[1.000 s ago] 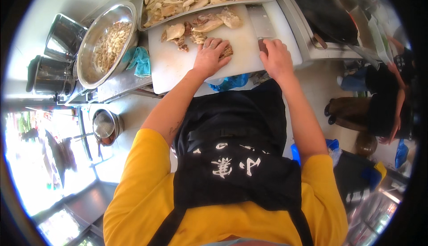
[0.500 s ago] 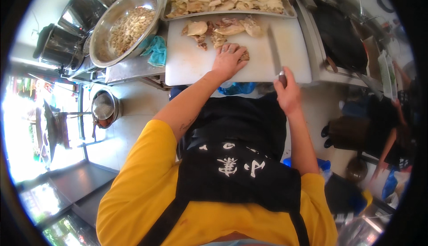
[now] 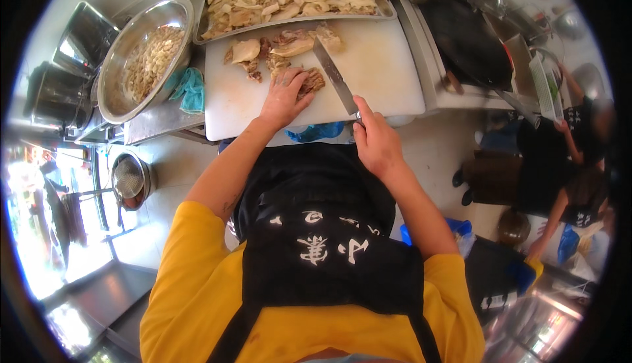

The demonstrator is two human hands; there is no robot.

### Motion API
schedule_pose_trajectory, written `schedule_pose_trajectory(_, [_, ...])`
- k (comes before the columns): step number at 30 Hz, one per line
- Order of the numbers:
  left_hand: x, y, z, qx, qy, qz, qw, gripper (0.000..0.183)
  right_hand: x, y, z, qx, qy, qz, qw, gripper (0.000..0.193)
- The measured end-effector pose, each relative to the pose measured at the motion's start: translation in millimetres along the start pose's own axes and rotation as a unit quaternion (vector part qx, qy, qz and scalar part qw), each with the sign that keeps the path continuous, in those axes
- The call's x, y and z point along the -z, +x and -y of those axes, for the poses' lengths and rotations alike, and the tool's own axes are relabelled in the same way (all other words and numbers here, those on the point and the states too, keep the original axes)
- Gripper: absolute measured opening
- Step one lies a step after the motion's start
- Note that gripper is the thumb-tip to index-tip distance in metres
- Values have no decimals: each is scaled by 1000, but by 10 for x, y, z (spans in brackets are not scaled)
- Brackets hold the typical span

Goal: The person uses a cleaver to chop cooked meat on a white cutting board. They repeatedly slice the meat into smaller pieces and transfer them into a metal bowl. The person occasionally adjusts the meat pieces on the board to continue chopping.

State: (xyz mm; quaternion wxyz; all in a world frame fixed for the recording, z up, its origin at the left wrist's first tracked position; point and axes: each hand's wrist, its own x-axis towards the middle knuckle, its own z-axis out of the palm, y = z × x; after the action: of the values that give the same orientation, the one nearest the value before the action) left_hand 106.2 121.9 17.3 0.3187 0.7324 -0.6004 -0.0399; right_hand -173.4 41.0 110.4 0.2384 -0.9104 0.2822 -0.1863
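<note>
A white cutting board (image 3: 378, 53) lies in front of me. My left hand (image 3: 284, 100) presses a brown piece of cooked meat (image 3: 312, 82) against it, fingers bent over the left side of the piece. Gripped by its handle in my right hand (image 3: 378, 142) is a kitchen knife (image 3: 334, 75), its long blade slanting up and left just right of that piece, with a small gap between them. Farther back on the board lie several larger pale and brown meat pieces (image 3: 293, 44).
Behind the board stands a metal tray (image 3: 390, 13) heaped with pale meat. A steel bowl (image 3: 108, 80) of chopped pieces and a teal cloth (image 3: 191, 91) are to the left. A black wok (image 3: 461, 37) sits on the right. Other people (image 3: 550, 142) are at far right.
My right hand has brought the knife leftward, from the board's right side to beside the held meat. My left hand still presses that piece. The whole view has shifted somewhat.
</note>
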Motion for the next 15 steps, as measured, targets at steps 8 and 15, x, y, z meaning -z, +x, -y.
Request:
schedule_pose_trajectory(8, [-6,-13,-9,-2,15,-13,1000,49,-174,181,97,-21,-105,76,991,61])
schedule_pose_trajectory(15, [-6,-37,-30,5,17,-17,1000,46,-229,162,46,-5,-121,86,989,64])
